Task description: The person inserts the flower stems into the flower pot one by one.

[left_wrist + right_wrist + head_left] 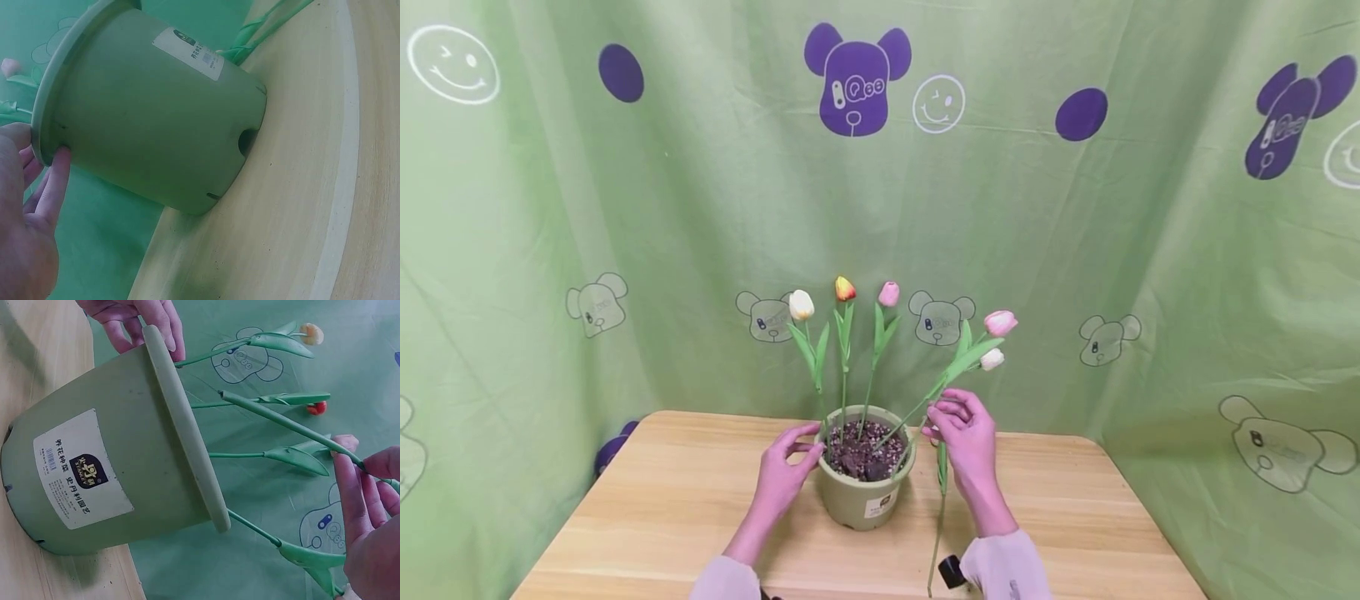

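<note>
Watching the pot [838, 496], we judge the likeliest trouble to be at its right side: the held tulip [287, 424] slants there with its lower end free above the rim, and a skewed push could bend its stem or knock the white tulip [992, 358] planted beside it. The soil [850, 460] in the pot looks loose, so a shallow stem might lean. A careless sleeve [1003, 567] could drag the loose tulip [942, 471] lying on the bench [1075, 500] right of the pot. Our right hand [967, 429] is nearly closed, thumb and fingertips pinching the stem; our left hand [786, 467], partly open, clasps the pot's left rim.
</note>
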Motion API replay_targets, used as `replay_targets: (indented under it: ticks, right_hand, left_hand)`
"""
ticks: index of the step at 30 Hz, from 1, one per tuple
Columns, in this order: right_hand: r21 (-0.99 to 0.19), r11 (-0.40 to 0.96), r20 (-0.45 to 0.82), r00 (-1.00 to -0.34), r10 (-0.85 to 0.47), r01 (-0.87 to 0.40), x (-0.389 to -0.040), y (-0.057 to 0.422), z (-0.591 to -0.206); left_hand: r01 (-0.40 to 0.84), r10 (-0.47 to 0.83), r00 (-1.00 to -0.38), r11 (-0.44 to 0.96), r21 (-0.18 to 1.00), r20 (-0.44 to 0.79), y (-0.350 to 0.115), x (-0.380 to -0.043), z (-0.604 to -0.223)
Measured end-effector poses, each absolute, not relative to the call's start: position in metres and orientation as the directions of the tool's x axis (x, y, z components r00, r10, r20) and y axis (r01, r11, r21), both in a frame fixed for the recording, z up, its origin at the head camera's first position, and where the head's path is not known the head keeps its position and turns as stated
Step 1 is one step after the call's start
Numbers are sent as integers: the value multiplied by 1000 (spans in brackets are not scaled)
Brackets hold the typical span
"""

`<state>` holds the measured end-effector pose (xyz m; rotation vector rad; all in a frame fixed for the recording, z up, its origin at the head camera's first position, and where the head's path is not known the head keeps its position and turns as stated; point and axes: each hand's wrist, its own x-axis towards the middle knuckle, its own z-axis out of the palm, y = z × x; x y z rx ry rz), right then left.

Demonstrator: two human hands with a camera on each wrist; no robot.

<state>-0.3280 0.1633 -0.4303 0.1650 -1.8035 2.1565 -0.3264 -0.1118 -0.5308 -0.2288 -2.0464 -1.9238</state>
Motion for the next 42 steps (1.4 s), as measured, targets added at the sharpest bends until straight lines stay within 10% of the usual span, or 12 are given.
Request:
replay_targets:
  ticks: [42]
  right_hand:
    - [-855, 123, 512, -858, 40, -504, -363, 92, -458]
  left_hand:
    - [342, -96, -933, 64, 937, 347, -112, -326, -531]
